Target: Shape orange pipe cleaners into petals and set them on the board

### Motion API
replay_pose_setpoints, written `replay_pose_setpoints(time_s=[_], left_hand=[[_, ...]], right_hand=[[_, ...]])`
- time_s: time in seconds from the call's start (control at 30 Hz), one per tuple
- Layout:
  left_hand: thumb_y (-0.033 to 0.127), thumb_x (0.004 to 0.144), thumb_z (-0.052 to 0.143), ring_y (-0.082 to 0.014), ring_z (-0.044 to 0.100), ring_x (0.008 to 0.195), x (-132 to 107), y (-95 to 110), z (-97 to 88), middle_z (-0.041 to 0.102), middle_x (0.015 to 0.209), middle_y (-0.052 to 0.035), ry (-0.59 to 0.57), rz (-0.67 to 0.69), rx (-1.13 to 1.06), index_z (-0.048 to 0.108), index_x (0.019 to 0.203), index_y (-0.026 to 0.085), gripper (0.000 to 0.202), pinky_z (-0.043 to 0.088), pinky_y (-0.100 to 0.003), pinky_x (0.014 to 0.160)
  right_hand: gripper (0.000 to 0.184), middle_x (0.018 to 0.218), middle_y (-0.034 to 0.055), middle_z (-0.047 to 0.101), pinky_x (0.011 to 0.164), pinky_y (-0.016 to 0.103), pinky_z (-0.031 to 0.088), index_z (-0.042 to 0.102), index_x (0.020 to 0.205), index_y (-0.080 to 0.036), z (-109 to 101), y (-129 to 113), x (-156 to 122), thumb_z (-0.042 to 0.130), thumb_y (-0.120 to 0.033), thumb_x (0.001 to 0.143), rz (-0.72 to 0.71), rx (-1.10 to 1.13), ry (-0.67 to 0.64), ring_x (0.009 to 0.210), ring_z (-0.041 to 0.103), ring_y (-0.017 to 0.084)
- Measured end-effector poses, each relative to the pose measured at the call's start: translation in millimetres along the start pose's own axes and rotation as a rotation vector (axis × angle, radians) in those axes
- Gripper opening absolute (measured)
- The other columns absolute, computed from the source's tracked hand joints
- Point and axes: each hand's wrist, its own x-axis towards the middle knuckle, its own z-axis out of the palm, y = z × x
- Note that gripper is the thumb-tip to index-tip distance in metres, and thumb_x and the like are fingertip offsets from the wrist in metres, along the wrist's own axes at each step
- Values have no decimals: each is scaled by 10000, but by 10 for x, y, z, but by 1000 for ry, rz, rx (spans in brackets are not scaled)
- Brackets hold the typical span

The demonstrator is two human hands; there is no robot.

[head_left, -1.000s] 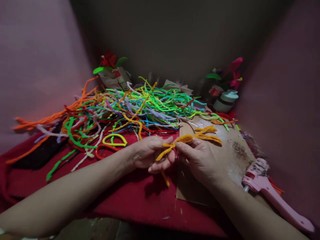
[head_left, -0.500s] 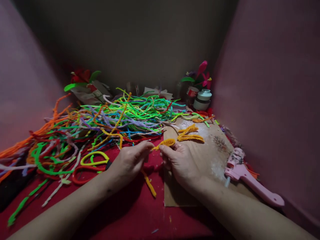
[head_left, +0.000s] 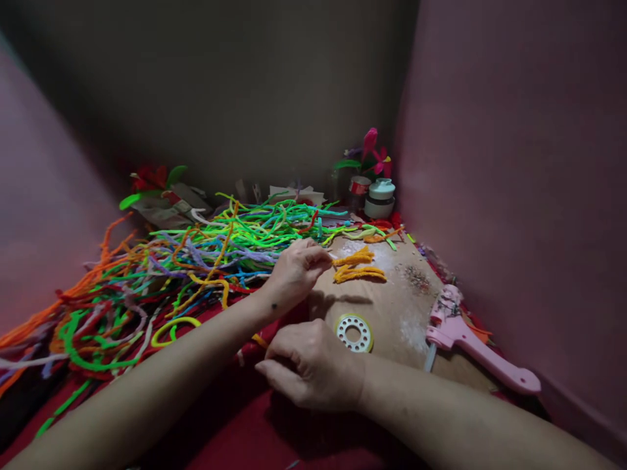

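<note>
Our left hand [head_left: 300, 274] has thumb and forefinger drawn almost together at the near end of an upper mustard chenille loop [head_left: 356, 257]; whether they grip it or only touch it we cannot tell. That loop and a lower mustard chenille loop [head_left: 360, 273] are at this hand's 3 o'clock, over the white-smeared cardboard [head_left: 386, 316]. Our right hand [head_left: 316, 365], at its 6 o'clock, is half curled, with a gap between thumb and fingers; whether the palm has anything is hidden from us.

The loops are so close that lifting one could drag the other, should their fuzz catch. The pink glue gun [head_left: 463, 339], at about 4 o'clock, has its translucent stick [head_left: 431, 359] near our right forearm [head_left: 411, 388]; a sideways sweep could knock it round and, if it is hot, burn us. The tape roll [head_left: 367, 334], just beside our right hand, might get nudged.

The red label [head_left: 360, 186] towards 1 o'clock is too small to read, and we can make out no brand anywhere.
</note>
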Motion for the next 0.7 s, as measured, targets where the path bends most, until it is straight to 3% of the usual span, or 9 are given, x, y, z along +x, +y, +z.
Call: replay_pose_setpoints(time_s=[0.13, 0.27, 0.5, 0.7], left_hand=[[200, 766, 562, -135, 517, 716, 255, -54, 272, 575, 702, -19, -21, -5, 96, 679, 736, 169, 125, 396, -229, 642], [204, 769, 531, -153, 538, 751, 436, -118, 411, 620, 761, -41, -56, -15, 210, 688, 767, 169, 161, 410, -251, 693], [215, 747, 505, -159, 569, 679, 535, -258, 542, 663, 751, -57, -135, -69, 275, 705, 762, 167, 206, 409, -241, 619], [209, 734, 497, -162, 586, 661, 548, -262, 543, 677, 746, -60, -216, -85, 328, 710, 774, 181, 219, 404, -235, 592]], right_hand=[[220, 627, 14, 631, 510, 212, 372, 589, 663, -155, 18, 50, -11, 486, -276, 815, -66, -107, 8, 556, 543, 103], [234, 624, 3, 626, 500, 211, 367, 592, 672, -162, 38, 74, -19, 471, -298, 819, -104, -152, 10, 574, 554, 102], [245, 596, 1, 604, 501, 218, 362, 580, 657, -159, 21, 87, 7, 454, -283, 825, -115, -201, 12, 549, 529, 99], [249, 592, 4, 604, 492, 225, 367, 578, 646, -161, -12, 72, 29, 452, -281, 825, -99, -225, -8, 550, 532, 110]])
